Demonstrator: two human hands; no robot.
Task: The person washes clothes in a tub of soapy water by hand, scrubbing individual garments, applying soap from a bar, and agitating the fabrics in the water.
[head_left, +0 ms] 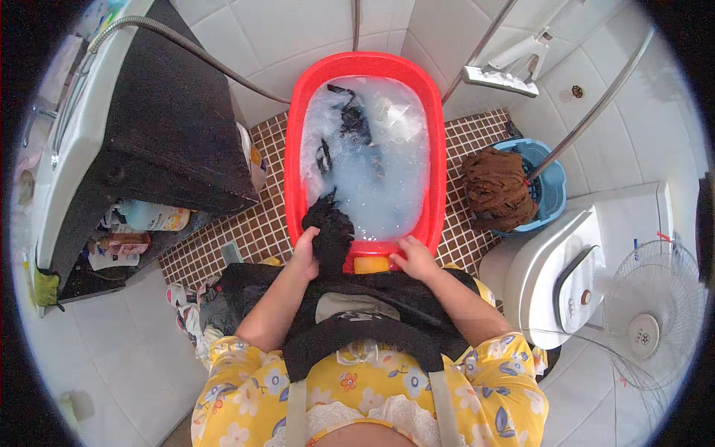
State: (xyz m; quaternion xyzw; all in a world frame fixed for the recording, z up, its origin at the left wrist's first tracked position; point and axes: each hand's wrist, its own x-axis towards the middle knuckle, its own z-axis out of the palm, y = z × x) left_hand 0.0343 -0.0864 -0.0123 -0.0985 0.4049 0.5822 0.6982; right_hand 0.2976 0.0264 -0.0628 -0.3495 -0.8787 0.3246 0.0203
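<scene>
One bunched black cloth (333, 232) was gripped by the left hand (304, 251) at the near-left rim of a red basin (438, 149); its long axis was set near to far, narrower end pointed toward the cloudy water (383, 197). One right hand (414, 257), loosely spread, was laid on the near rim beside a yellow block (372, 264).

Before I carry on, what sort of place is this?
Most likely a bathroom: what looks like a white toilet stands at the right, a flexible metal hose runs across the upper left, and brown mosaic floor tile shows beside the red tub.
</scene>
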